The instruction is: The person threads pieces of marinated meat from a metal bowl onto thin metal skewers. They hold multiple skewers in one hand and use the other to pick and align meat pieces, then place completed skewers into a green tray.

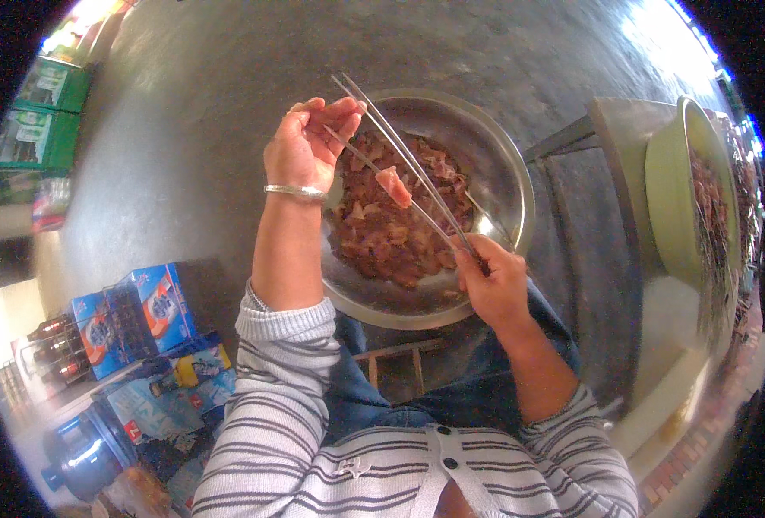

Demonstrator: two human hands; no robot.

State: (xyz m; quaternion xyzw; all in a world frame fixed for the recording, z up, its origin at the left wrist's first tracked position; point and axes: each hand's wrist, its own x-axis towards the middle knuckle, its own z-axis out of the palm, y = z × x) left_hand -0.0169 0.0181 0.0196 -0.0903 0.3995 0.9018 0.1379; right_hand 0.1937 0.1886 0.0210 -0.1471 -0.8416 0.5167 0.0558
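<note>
Several thin metal skewers (415, 158) are held in my right hand (489, 275), over the right side of a wide steel basin. One separate skewer bears a piece of raw meat (393, 187) near its middle. My left hand (314, 139) is raised over the basin's left rim, palm up with curled fingers, near the tips of the skewers; whether it grips one, I cannot tell. Below, the steel basin (496, 142) holds a heap of cut raw meat (389, 239). A metal utensil's handle (486, 217) leans on its right side.
At the right, a green basin (667, 194) with skewered meat stands on a table (622, 142). Blue boxes (162, 301), bottles (59, 349) and a water jug (78, 453) are at the lower left. A green cabinet (65, 139) stands at the upper left.
</note>
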